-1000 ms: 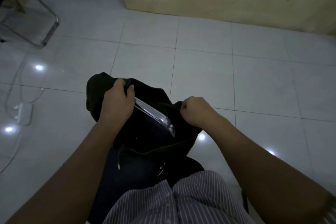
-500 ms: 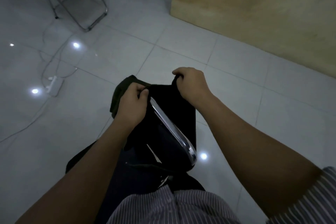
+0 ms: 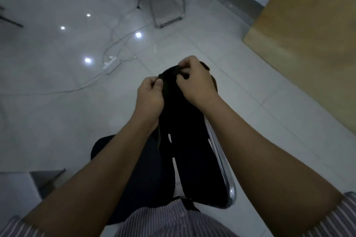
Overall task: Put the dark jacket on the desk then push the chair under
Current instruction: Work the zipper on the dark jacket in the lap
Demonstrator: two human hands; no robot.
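The dark jacket (image 3: 187, 140) hangs bunched in front of me over the chrome-framed chair (image 3: 223, 167), whose shiny tube shows along the jacket's right side. My left hand (image 3: 149, 98) pinches the jacket's upper left edge. My right hand (image 3: 196, 84) grips the top of the fabric just beside it, the two hands almost touching. The wooden desk (image 3: 308, 48) stands at the right, its pale side panel reaching the floor. The chair's seat is hidden under the jacket and my arms.
A second metal-framed chair (image 3: 163, 5) stands at the back. A white power strip (image 3: 111, 64) with cables lies on the tiled floor at the left. A grey object's corner (image 3: 46, 177) shows at the lower left.
My view has turned left, so the desk has shifted right. Both hands have come together at the top of the jacket, the right one moving over toward the left.
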